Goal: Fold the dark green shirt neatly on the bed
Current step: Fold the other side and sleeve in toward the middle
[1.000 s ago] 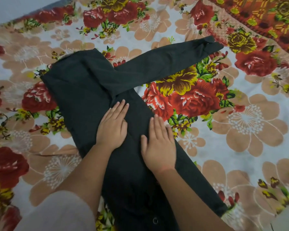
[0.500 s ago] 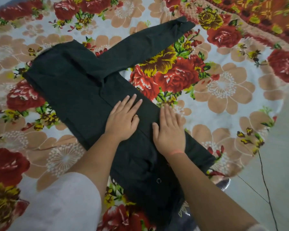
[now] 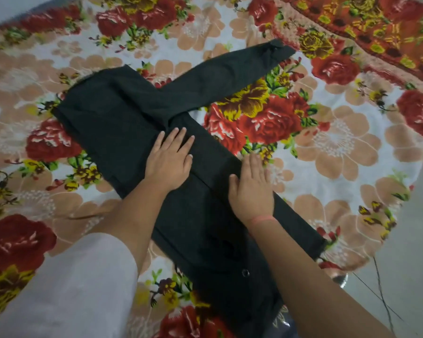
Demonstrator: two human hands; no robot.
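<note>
The dark green shirt lies flat on the bed, its body running from upper left to lower right. One long sleeve stretches out toward the upper right. My left hand rests palm down on the middle of the shirt, fingers together and flat. My right hand presses palm down on the shirt's right folded edge, its fingertips reaching onto the bedsheet. Neither hand grips the cloth. A small button shows near the lower end.
The floral bedsheet with red and peach flowers covers the bed. An orange patterned cloth lies at the top right. The bed's edge and grey floor with a thin cable are at the right.
Both hands have slid along the shirt away from me, the right hand moving out to the shirt's right edge. The camera view has shifted as my head moved.
</note>
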